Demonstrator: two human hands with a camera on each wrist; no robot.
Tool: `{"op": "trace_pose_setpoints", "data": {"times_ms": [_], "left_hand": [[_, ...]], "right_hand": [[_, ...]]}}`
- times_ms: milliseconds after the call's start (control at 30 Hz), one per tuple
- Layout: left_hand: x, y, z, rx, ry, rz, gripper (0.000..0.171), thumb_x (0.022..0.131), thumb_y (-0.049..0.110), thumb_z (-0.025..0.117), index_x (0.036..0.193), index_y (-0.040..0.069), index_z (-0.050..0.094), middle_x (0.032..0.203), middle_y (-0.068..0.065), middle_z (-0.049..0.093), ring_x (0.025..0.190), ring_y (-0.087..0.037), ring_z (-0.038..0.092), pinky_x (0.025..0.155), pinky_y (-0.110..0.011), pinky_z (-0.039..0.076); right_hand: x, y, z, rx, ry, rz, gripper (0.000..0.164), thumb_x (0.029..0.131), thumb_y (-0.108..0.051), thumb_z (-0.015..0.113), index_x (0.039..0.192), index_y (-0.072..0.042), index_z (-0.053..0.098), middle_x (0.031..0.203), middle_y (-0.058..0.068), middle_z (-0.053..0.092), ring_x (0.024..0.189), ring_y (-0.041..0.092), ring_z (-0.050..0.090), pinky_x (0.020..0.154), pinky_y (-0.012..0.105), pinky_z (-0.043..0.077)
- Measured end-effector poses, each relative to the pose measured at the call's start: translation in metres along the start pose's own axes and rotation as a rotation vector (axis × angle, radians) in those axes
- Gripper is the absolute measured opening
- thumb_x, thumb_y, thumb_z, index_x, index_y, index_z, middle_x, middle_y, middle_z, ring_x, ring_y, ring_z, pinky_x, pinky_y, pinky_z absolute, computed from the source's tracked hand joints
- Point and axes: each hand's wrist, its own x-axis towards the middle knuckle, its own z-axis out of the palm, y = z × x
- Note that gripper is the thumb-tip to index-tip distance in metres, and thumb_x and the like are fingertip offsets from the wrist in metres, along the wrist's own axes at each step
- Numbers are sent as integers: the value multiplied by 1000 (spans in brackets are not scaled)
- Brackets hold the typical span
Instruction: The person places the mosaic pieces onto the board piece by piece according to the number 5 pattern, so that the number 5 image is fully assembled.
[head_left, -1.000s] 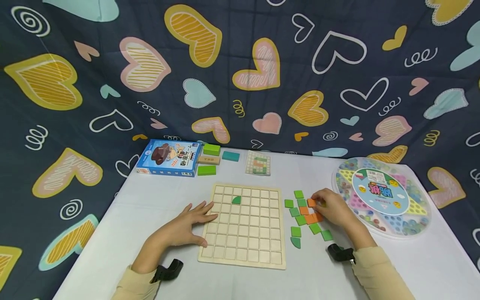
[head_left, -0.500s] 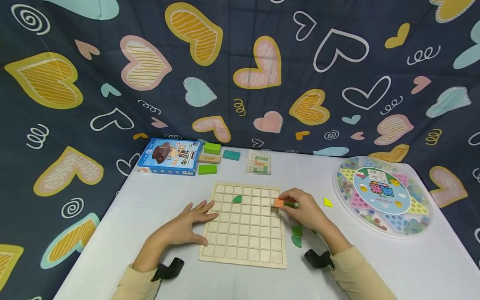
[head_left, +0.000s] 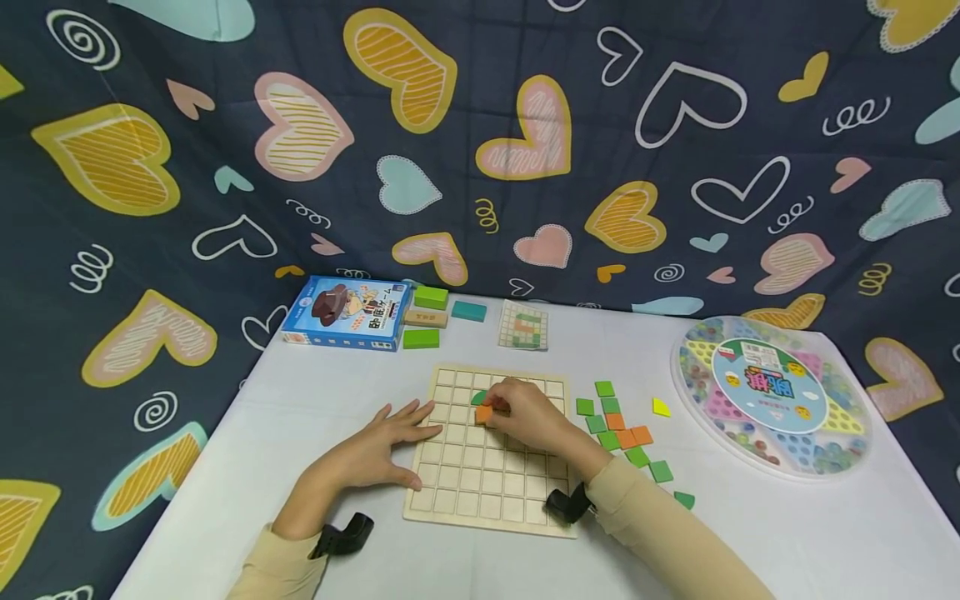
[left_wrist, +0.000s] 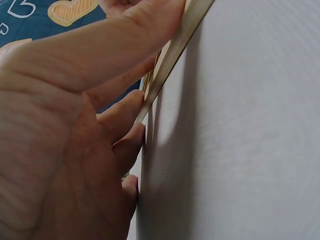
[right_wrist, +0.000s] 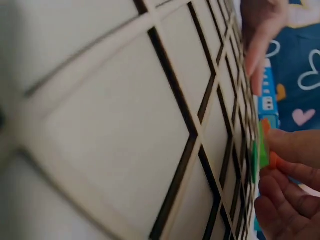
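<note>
A dark heart-print cloth point(head_left: 480, 187) fills the upper half of the frame, above a white tabletop point(head_left: 420, 567). At the centre lies a wooden grid board point(head_left: 491, 514). The left hand point(head_left: 375, 450) spreads along its left edge, thumb and fingertips resting on the rim. Over the upper middle of the board, the right hand point(head_left: 528, 415) pinches an orange square tile point(head_left: 483, 414) just beside a green quarter-round tile point(head_left: 477, 398); whether the orange one touches the grid cannot be told.

The likeliest trouble is the orange tile catching a raised grid line and sitting tilted, since it must drop squarely within a cell. The green quarter-round tile, partly hidden by the fingers, could be nudged out of place. A light hold by the left hand might let the board slide under a push. The right sleeve point(head_left: 667, 533) runs close to a second green quarter-round point(head_left: 684, 499) at lower right and could sweep it aside, while the black wrist camera point(head_left: 567, 503) might knock the board's lower right corner.
</note>
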Motion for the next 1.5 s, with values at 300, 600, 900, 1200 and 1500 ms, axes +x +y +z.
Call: {"op": "trace_pose_setpoints", "data": {"times_ms": [300, 600, 900, 1200, 1500], "left_hand": [[4, 4, -1, 23, 2, -6, 83, 65, 47, 79, 137, 17, 52, 157, -4, 24, 146, -32, 14, 115, -61, 3], [6, 5, -1, 27, 6, -9, 82, 64, 45, 80, 137, 16, 52, 156, -4, 26, 145, -33, 17, 115, -60, 4], [3, 4, 1, 12, 7, 1, 81, 66, 45, 80, 136, 14, 53, 156, -7, 26, 145, -34, 16, 114, -62, 4], [0, 2, 2, -7, 12, -7, 81, 66, 44, 80, 136, 13, 53, 156, -8, 26, 145, -36, 15, 113, -63, 2], [1, 3, 1, -5, 20, 3, 81, 66, 45, 80, 135, 13, 54, 156, -9, 27, 145, -37, 16, 113, -64, 3]], "right_hand": [[8, 0, 7, -145, -5, -18, 24, 84, -21, 72, 105, -10, 68, 97, -1, 62, 83, 10, 57, 74, 27, 51], [9, 2, 8, -172, -14, -22, 24, 84, -23, 72, 106, -12, 68, 102, 0, 60, 85, 11, 58, 76, 27, 52], [-1, 8, 3, -61, -17, -30, 32, 84, -24, 72, 113, -12, 65, 104, 1, 61, 94, 14, 60, 81, 30, 52], [-47, 35, -30, 62, 153, 8, 36, 84, -14, 71, 118, -6, 64, 111, 7, 64, 101, 23, 61, 85, 42, 53], [-117, 93, -68, -18, 250, 192, 37, 84, -12, 71, 119, -5, 63, 113, 10, 65, 102, 29, 63, 86, 46, 53]]}}
